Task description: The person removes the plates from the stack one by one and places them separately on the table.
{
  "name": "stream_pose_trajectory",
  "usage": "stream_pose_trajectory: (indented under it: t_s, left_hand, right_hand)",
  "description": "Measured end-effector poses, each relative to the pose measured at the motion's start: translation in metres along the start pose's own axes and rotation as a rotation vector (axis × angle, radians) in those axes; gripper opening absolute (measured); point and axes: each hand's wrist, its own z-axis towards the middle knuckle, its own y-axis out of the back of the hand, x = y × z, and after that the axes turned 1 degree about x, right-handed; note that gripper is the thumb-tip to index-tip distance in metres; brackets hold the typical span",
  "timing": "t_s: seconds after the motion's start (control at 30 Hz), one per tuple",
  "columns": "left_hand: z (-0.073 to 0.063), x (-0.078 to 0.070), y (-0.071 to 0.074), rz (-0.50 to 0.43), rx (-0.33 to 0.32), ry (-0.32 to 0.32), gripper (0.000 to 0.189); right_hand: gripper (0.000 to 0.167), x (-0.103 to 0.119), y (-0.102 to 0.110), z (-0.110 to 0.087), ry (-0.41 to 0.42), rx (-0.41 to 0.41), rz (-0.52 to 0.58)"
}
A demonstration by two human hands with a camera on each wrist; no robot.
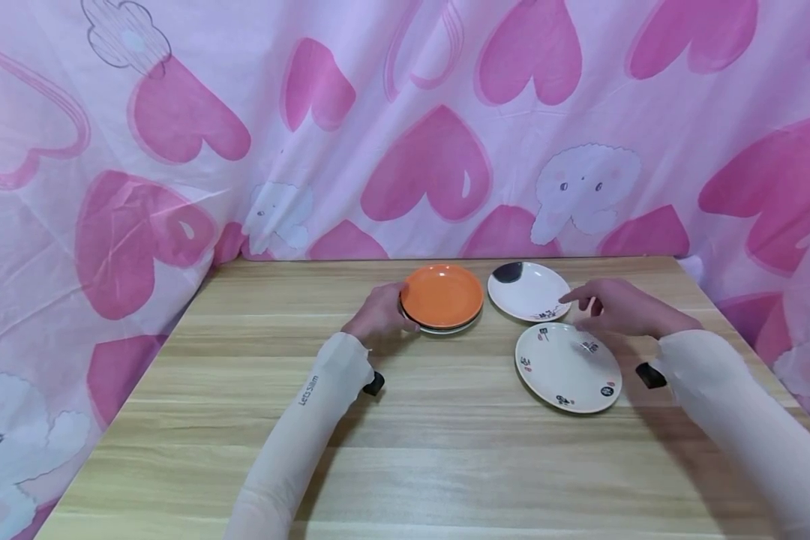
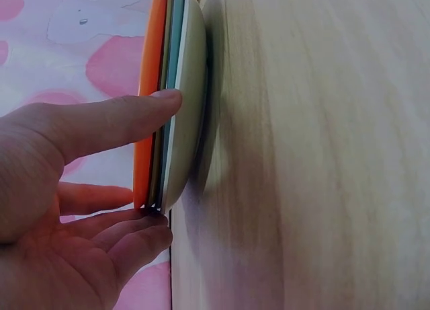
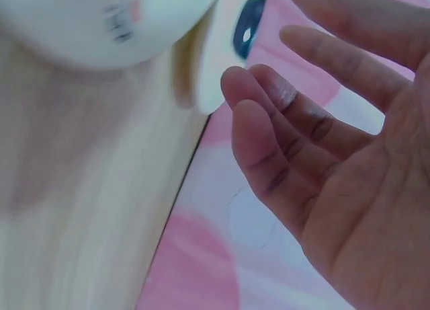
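An orange plate (image 1: pixel 442 294) tops a stack of several plates; brown, teal and cream rims (image 2: pixel 191 108) show under it in the left wrist view. My left hand (image 1: pixel 378 312) holds the stack's left side, thumb across the rims and fingertips against the edge farther round. To the right lies a white plate (image 1: pixel 526 294) with a dark patch and a small printed design. In front of that is a larger cream plate (image 1: pixel 560 371) with small printed motifs. Over these two plates' right edges my right hand (image 1: pixel 614 306) hovers, fingers loosely bent, holding nothing.
The plates lie toward the back of a light wooden table (image 1: pixel 405 465). Behind and beside it hangs a pink curtain (image 1: pixel 391 90) with hearts and cartoon animals. A black wrist device (image 1: pixel 374 384) shows under the left sleeve, another black piece (image 1: pixel 651 375) by the right.
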Motion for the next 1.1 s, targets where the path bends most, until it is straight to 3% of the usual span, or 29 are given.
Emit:
stream_pose_trajectory:
  t_s: [0.27, 0.43, 0.57, 0.73, 0.93, 1.1]
  left_hand:
    - [-0.004, 0.007, 0.003, -0.075, -0.009, -0.013, 0.095]
    - [-0.006, 0.008, 0.005, -0.103, 0.005, -0.033, 0.086]
    - [-0.006, 0.009, 0.006, -0.100, 0.008, -0.047, 0.083]
    - [-0.004, 0.010, 0.007, -0.122, 0.000, -0.047, 0.080]
    - [-0.005, 0.011, 0.007, -0.158, -0.013, -0.046, 0.075]
    - [-0.008, 0.010, 0.007, -0.190, 0.000, -0.042, 0.067]
  right_hand:
    - [0.036, 0.025, -0.001, 0.034, 0.016, -0.152, 0.072]
    - [0.026, 0.041, -0.005, 0.057, 0.035, -0.260, 0.100]
    - [0.020, 0.054, -0.013, 0.074, 0.056, -0.310, 0.187]
    - [0.024, 0.066, -0.025, 0.093, 0.037, -0.256, 0.284]
    - [0.038, 0.078, -0.047, 0.107, -0.029, -0.173, 0.224]
    - [0.045, 0.082, -0.057, 0.111, -0.106, -0.124, 0.273]
